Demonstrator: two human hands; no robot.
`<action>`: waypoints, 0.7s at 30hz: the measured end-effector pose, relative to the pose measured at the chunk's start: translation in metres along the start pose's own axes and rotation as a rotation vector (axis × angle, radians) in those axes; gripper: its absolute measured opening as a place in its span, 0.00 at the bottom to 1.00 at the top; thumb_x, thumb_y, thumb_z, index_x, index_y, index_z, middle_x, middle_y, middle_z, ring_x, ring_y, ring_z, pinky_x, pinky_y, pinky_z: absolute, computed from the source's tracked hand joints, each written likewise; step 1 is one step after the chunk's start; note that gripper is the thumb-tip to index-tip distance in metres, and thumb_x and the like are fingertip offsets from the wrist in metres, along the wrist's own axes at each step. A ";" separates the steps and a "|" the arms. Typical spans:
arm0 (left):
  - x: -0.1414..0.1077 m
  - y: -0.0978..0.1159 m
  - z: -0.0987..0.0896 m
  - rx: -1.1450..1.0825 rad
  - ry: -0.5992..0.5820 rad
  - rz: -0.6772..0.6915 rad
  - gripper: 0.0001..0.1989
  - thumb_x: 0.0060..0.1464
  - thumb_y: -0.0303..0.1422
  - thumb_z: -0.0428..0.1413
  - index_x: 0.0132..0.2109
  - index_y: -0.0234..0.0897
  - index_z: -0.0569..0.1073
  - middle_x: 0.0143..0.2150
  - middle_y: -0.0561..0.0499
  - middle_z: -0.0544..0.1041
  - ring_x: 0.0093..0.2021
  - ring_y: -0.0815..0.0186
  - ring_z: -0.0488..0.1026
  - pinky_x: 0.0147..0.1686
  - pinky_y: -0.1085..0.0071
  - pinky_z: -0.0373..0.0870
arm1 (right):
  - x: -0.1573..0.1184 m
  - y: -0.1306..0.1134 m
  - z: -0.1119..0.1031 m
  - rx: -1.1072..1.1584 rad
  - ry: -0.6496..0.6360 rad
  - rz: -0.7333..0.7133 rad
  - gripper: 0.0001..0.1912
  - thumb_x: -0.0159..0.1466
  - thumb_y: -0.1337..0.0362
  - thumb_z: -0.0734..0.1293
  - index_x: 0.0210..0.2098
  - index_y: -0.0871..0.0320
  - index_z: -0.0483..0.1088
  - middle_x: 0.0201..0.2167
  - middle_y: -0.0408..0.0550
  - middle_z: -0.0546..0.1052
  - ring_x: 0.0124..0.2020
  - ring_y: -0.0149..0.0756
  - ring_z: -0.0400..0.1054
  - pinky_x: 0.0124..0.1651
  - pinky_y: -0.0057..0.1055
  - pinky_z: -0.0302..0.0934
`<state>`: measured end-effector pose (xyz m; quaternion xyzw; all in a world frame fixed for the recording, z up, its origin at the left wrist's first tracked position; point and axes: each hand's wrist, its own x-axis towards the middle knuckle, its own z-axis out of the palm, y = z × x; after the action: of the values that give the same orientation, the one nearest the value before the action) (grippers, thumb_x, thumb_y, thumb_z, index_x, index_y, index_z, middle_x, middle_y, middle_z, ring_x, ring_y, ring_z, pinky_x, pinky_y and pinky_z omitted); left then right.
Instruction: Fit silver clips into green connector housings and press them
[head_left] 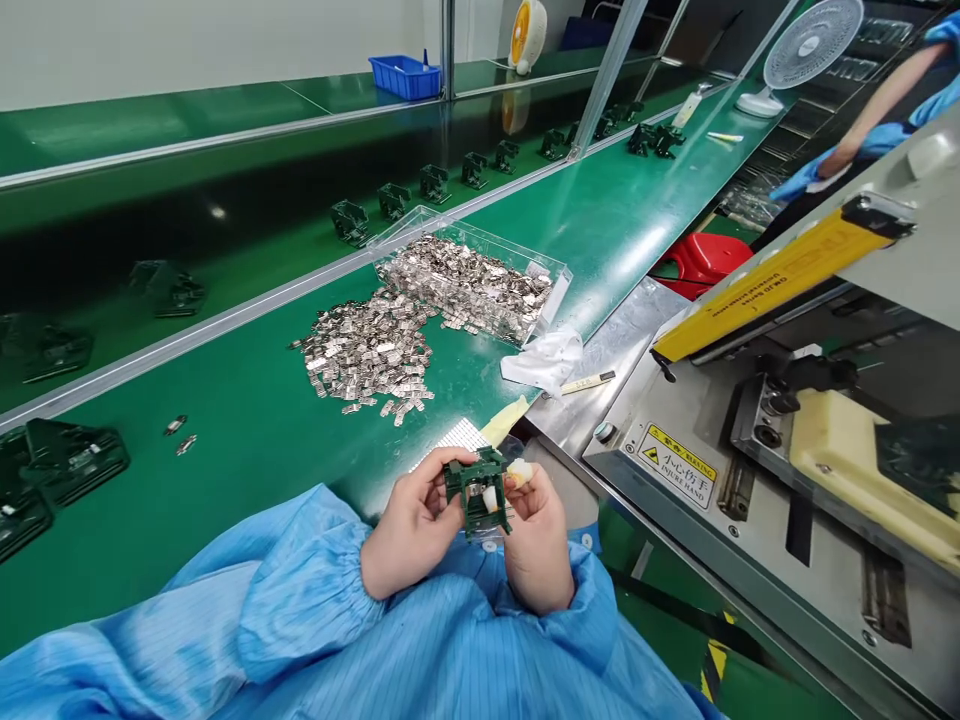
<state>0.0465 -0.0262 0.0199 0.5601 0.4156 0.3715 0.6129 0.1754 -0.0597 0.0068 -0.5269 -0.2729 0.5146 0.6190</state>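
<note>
My left hand (411, 527) grips a dark green plastic part (480, 490) by its left side, above my lap. My right hand (538, 540) is at the part's right side, with its fingers pinched on a small whitish, yellow-stained piece (519, 472). A white bit shows inside the part's opening. Beyond my hands, a heap of small metal pieces (367, 355) lies on the green table (255, 440), beside a clear tray (559, 300) full of similar pieces.
A machine (622, 425) with a yellow bar (780, 275) stands at the right. A white cloth (546, 360) and a pen-like stick (589, 382) lie near its edge. Green parts (75, 460) sit at left; others line the belt. A person's arm (885, 105) shows at upper right.
</note>
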 end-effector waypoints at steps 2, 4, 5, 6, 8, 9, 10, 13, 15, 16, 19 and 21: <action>-0.002 -0.001 0.000 0.031 -0.013 0.007 0.14 0.53 0.30 0.59 0.47 0.37 0.70 0.32 0.52 0.74 0.27 0.70 0.70 0.27 0.76 0.72 | -0.005 0.001 -0.004 -0.003 0.007 -0.004 0.16 0.51 0.64 0.76 0.30 0.55 0.65 0.27 0.39 0.70 0.28 0.30 0.66 0.32 0.25 0.66; 0.000 -0.001 -0.002 0.021 0.019 0.026 0.13 0.54 0.31 0.59 0.47 0.37 0.70 0.34 0.52 0.74 0.29 0.70 0.71 0.28 0.76 0.73 | -0.008 0.004 -0.011 -0.027 0.016 -0.023 0.14 0.53 0.60 0.75 0.34 0.55 0.68 0.30 0.42 0.73 0.32 0.33 0.69 0.36 0.27 0.67; 0.002 -0.002 -0.004 -0.004 0.057 0.038 0.14 0.54 0.32 0.59 0.48 0.38 0.69 0.35 0.52 0.74 0.30 0.70 0.72 0.29 0.75 0.74 | -0.008 0.006 -0.016 -0.048 0.026 -0.029 0.15 0.55 0.57 0.74 0.37 0.55 0.69 0.32 0.44 0.74 0.34 0.34 0.70 0.37 0.29 0.67; 0.006 -0.003 -0.005 -0.036 0.110 0.051 0.15 0.54 0.33 0.60 0.48 0.38 0.68 0.36 0.52 0.74 0.32 0.69 0.73 0.30 0.74 0.75 | -0.007 0.009 -0.021 -0.073 0.041 -0.024 0.17 0.55 0.53 0.74 0.38 0.56 0.70 0.33 0.46 0.75 0.34 0.35 0.70 0.37 0.29 0.67; 0.017 -0.004 -0.007 -0.089 0.227 0.078 0.17 0.52 0.36 0.61 0.48 0.38 0.67 0.38 0.51 0.74 0.35 0.67 0.75 0.33 0.72 0.76 | -0.001 0.017 -0.032 -0.133 0.055 0.027 0.24 0.54 0.45 0.73 0.39 0.57 0.72 0.31 0.47 0.76 0.30 0.35 0.69 0.33 0.30 0.67; 0.024 -0.005 -0.007 -0.100 0.272 0.092 0.19 0.51 0.37 0.62 0.47 0.38 0.67 0.39 0.51 0.74 0.36 0.66 0.75 0.35 0.71 0.76 | 0.004 0.021 -0.036 -0.157 0.049 0.061 0.27 0.53 0.42 0.72 0.38 0.58 0.73 0.29 0.47 0.76 0.28 0.34 0.69 0.31 0.29 0.66; 0.031 -0.006 -0.006 -0.101 0.303 0.109 0.19 0.50 0.37 0.63 0.47 0.37 0.67 0.39 0.51 0.73 0.37 0.66 0.75 0.36 0.71 0.76 | 0.009 0.025 -0.039 -0.173 0.036 0.088 0.29 0.52 0.39 0.71 0.37 0.59 0.73 0.27 0.47 0.75 0.26 0.33 0.68 0.29 0.29 0.64; 0.048 -0.009 0.001 -0.075 0.321 0.188 0.20 0.49 0.37 0.63 0.47 0.38 0.68 0.37 0.52 0.73 0.36 0.68 0.75 0.38 0.72 0.74 | 0.027 0.032 -0.039 -0.178 -0.011 0.112 0.33 0.53 0.33 0.66 0.32 0.60 0.73 0.22 0.47 0.74 0.22 0.31 0.65 0.24 0.28 0.61; 0.053 -0.010 0.006 -0.051 0.290 0.229 0.19 0.50 0.36 0.62 0.48 0.38 0.68 0.37 0.52 0.74 0.35 0.68 0.74 0.36 0.74 0.73 | 0.034 0.033 -0.035 -0.182 -0.029 0.104 0.33 0.54 0.33 0.65 0.29 0.60 0.72 0.19 0.45 0.72 0.19 0.30 0.63 0.23 0.27 0.59; 0.054 -0.011 0.007 -0.037 0.275 0.238 0.18 0.51 0.35 0.61 0.48 0.38 0.68 0.37 0.52 0.74 0.35 0.69 0.74 0.36 0.75 0.72 | 0.036 0.033 -0.033 -0.187 -0.036 0.097 0.32 0.53 0.33 0.67 0.28 0.60 0.72 0.18 0.45 0.71 0.19 0.30 0.62 0.22 0.27 0.58; 0.052 -0.013 0.008 0.001 0.260 0.230 0.16 0.54 0.32 0.59 0.50 0.38 0.68 0.36 0.52 0.74 0.33 0.71 0.72 0.33 0.78 0.70 | 0.038 0.033 -0.027 -0.203 -0.051 0.066 0.28 0.54 0.38 0.70 0.25 0.60 0.71 0.17 0.43 0.71 0.19 0.28 0.62 0.23 0.26 0.58; 0.051 -0.014 0.007 0.015 0.259 0.221 0.16 0.55 0.31 0.58 0.51 0.38 0.67 0.34 0.53 0.73 0.30 0.72 0.69 0.30 0.79 0.67 | 0.037 0.036 -0.025 -0.209 -0.064 0.044 0.25 0.56 0.41 0.70 0.25 0.59 0.70 0.18 0.42 0.71 0.19 0.28 0.61 0.23 0.25 0.57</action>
<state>0.0725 0.0161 0.0013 0.5542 0.4299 0.5025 0.5055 0.1970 -0.0376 -0.0423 -0.5778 -0.3332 0.5131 0.5402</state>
